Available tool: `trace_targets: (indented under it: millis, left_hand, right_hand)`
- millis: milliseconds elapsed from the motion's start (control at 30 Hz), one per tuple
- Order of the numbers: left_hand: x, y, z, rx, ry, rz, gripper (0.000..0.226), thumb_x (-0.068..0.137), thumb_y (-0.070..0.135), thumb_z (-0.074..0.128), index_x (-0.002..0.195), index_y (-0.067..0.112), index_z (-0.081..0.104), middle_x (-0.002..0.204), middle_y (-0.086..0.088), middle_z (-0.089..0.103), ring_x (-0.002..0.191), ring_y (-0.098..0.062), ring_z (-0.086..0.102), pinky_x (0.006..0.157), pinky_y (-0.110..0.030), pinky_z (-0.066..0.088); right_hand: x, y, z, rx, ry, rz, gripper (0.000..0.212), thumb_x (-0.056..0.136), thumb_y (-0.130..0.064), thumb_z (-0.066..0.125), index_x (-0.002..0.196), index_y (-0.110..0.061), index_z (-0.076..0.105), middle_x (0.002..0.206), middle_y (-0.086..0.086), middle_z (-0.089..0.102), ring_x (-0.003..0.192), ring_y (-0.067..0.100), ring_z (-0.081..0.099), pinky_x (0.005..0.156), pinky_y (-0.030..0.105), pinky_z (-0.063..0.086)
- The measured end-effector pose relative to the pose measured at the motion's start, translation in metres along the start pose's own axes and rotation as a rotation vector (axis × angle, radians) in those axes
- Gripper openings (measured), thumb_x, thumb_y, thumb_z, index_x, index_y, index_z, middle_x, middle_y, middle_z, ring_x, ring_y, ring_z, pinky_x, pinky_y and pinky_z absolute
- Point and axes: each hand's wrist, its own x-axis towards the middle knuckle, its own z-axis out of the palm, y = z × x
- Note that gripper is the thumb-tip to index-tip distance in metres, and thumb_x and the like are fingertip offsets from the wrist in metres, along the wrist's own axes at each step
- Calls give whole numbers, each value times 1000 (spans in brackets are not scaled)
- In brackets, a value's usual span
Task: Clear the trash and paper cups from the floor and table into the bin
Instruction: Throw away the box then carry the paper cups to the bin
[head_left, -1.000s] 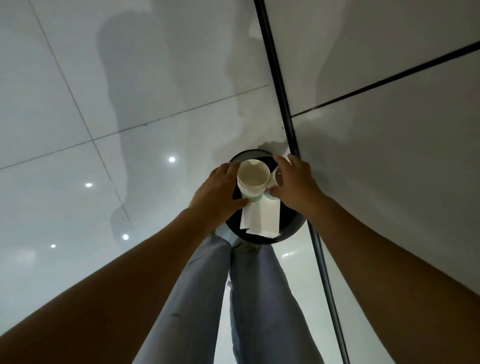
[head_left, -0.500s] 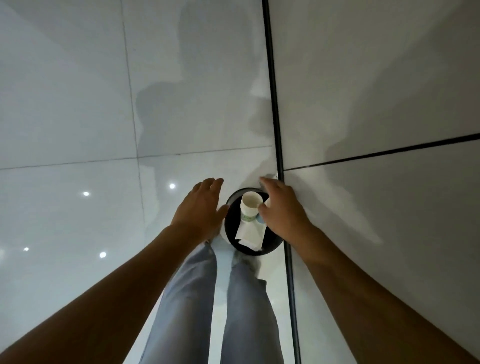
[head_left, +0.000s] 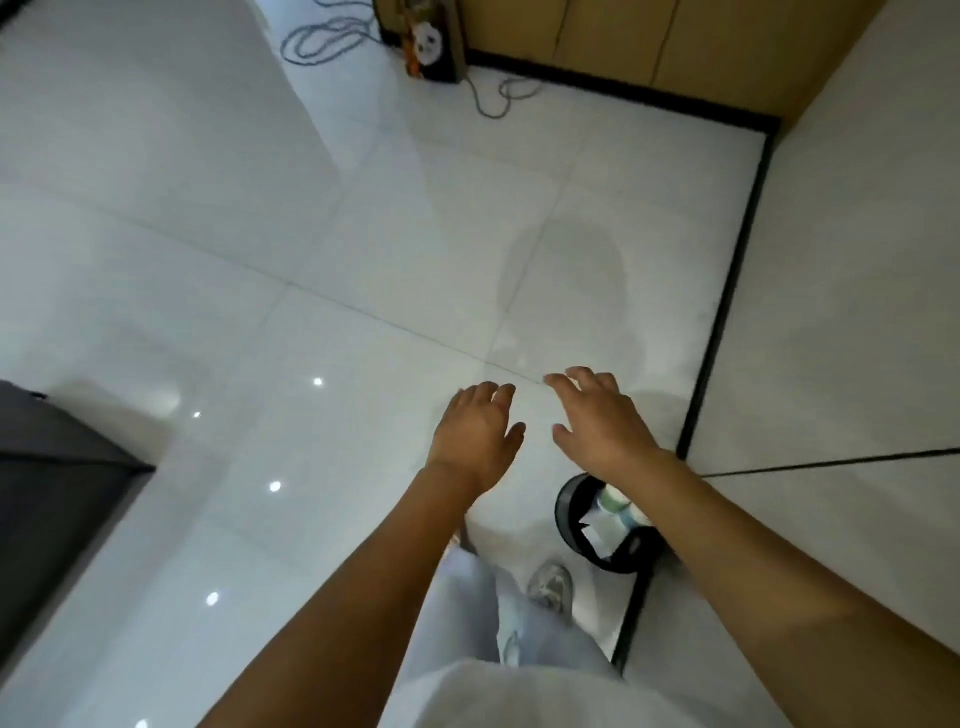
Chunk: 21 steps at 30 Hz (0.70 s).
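Note:
A small round black bin (head_left: 569, 512) stands on the white floor against the wall, partly hidden under my right forearm. Inside it lie a white paper cup with a green band (head_left: 613, 503) and a folded white paper napkin (head_left: 601, 532). My left hand (head_left: 475, 434) hovers above the floor to the left of the bin, fingers relaxed and holding nothing. My right hand (head_left: 602, 421) is raised above and beyond the bin, fingers spread, also holding nothing.
A dark table corner (head_left: 57, 483) juts in at the left. At the far end stand wooden cabinets (head_left: 623, 36), a printed paper bag (head_left: 431, 47) and loose cables (head_left: 322, 41). A white wall (head_left: 852, 312) with a black skirting runs along the right.
Both hands have let go of the cup and lifted away from the bin. The view has risen and tilted forward, so the bin now sits low under my right arm.

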Motion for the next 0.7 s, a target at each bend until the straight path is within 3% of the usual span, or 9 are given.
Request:
trace_targets:
  millis: [367, 700]
  left_hand:
    - [-184, -237, -107, -177, 327, -560, 53, 96, 38, 47, 142, 14, 37, 136, -7, 49, 123, -24, 46, 101, -31, 37]
    - [-320, -428, -159, -253, 410, -896, 52, 95, 40, 48, 141, 18, 37, 140, -3, 46, 127, -21, 44, 103, -32, 39]
  right_hand:
    - [34, -327, -1, -153, -75, -526, 57, 92, -20, 51, 145, -22, 29, 150, 4, 27, 135, 26, 26, 102, 37, 35]
    - [49, -580, 63, -197, -120, -820, 56, 92, -23, 52, 144, -26, 31, 149, 3, 31, 133, 27, 31, 99, 38, 39]
